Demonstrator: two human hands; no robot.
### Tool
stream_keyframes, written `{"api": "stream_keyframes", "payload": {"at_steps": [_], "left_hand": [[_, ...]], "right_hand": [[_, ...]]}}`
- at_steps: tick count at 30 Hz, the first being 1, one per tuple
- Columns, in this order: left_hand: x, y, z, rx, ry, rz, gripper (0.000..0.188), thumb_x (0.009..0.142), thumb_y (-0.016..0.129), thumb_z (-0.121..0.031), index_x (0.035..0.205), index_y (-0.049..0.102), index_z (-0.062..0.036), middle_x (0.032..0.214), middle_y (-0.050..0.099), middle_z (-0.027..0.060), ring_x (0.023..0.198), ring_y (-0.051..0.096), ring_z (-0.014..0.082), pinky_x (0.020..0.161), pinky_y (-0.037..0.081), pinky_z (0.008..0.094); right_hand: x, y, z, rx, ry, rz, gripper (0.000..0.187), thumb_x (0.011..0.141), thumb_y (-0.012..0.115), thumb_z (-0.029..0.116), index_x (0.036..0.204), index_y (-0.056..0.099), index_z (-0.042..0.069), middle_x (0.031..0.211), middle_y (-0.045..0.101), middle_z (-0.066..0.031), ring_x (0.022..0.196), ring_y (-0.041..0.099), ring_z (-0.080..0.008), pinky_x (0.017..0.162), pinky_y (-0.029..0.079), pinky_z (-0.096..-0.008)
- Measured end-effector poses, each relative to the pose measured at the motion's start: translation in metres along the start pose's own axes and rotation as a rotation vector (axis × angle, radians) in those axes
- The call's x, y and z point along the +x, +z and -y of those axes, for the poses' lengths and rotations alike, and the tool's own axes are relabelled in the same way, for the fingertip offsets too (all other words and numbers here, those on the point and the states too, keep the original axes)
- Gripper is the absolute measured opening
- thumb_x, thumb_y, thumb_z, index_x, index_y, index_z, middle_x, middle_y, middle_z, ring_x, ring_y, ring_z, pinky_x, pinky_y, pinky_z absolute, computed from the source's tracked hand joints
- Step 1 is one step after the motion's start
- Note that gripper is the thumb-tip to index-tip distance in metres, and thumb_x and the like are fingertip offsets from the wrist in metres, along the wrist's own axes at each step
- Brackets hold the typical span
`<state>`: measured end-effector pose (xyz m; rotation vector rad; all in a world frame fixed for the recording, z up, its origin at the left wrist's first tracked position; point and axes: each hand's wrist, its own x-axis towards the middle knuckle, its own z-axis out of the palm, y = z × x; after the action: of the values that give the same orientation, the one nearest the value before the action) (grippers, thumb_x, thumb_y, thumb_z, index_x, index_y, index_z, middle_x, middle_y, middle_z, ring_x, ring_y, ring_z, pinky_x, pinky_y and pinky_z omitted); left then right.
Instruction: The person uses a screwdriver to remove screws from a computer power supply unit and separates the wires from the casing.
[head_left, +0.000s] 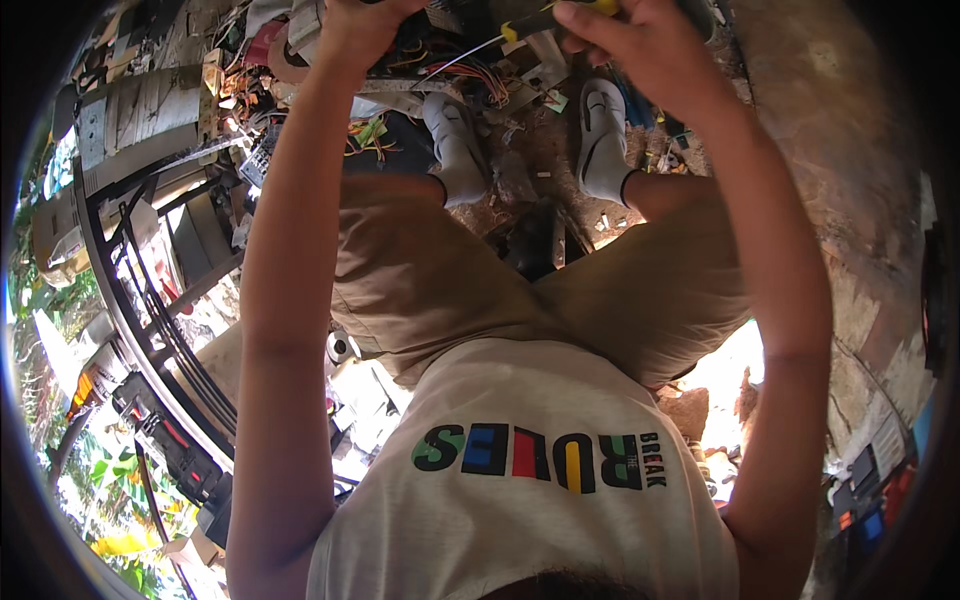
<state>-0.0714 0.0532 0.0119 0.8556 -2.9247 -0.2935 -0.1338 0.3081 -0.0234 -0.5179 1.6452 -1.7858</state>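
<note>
My right hand (655, 45) is at the top of the view, closed around the yellow and black handle of a screwdriver (528, 24). The thin metal shaft slants down to the left, its tip close to a pale flat edge among wires. To the left, my left hand (362, 30) is cut off by the top edge, so its fingers and anything in them are hidden. Dark parts lie just beside it. Below the shaft, a tangle of coloured wires (485, 82) spreads over the ground.
My feet in white shoes (603, 140) stand apart on a littered dirt floor. Electronic scrap and casings (140, 120) crowd the left, along with a dark metal frame (125, 290). On the right is a brown, worn surface (830, 110). An open tool case (170, 435) sits at lower left.
</note>
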Motion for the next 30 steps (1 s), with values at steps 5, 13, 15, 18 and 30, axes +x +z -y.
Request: {"api": "stream_keyframes", "payload": {"at_steps": [5,13,15,18,30], "left_hand": [[0.006,0.036,0.024,-0.578,0.039,-0.049,0.107,0.064,0.086,-0.039,0.141,0.033,0.0129,0.132,0.055,0.0254,0.121,0.054,0.0340,0.106,0.041,0.0412],[-0.002,0.024,0.018,-0.633,-0.071,0.067,0.124,0.062,0.088,-0.045,0.151,0.021,0.0099,0.143,0.047,0.0283,0.133,0.046,0.0363,0.109,0.039,0.0411],[0.002,0.031,0.022,-0.543,-0.123,0.050,0.128,0.062,0.088,-0.046,0.152,0.017,0.0100,0.144,0.045,0.0299,0.135,0.045,0.0371,0.110,0.038,0.0409],[-0.001,0.028,0.020,-0.561,-0.122,0.045,0.128,0.062,0.088,-0.046,0.152,0.017,0.0102,0.144,0.045,0.0307,0.135,0.045,0.0376,0.111,0.038,0.0411],[-0.001,0.033,0.018,-0.466,-0.129,0.003,0.125,0.062,0.087,-0.044,0.151,0.019,0.0103,0.145,0.043,0.0313,0.136,0.044,0.0386,0.112,0.037,0.0400]], "right_hand": [[0.000,0.026,-0.047,0.022,0.093,-0.162,0.017,0.096,0.065,0.013,0.110,0.059,0.005,0.079,0.061,-0.0002,0.066,0.060,-0.0081,0.058,0.048,-0.0234],[0.008,0.027,-0.040,0.030,0.113,-0.170,0.017,0.096,0.062,0.014,0.111,0.057,0.006,0.081,0.060,-0.0006,0.070,0.058,-0.0097,0.061,0.047,-0.0259],[0.010,0.028,-0.047,0.044,0.098,-0.147,0.017,0.096,0.061,0.013,0.111,0.057,0.006,0.081,0.059,-0.0006,0.070,0.058,-0.0101,0.061,0.047,-0.0260],[0.013,0.027,-0.052,0.085,0.067,-0.141,0.017,0.096,0.061,0.012,0.110,0.057,0.005,0.081,0.059,-0.0003,0.069,0.057,-0.0102,0.062,0.047,-0.0258],[0.016,0.029,-0.058,0.159,0.058,-0.186,0.020,0.098,0.064,0.022,0.106,0.058,0.005,0.085,0.063,-0.0027,0.072,0.062,-0.0113,0.067,0.050,-0.0267]]}}
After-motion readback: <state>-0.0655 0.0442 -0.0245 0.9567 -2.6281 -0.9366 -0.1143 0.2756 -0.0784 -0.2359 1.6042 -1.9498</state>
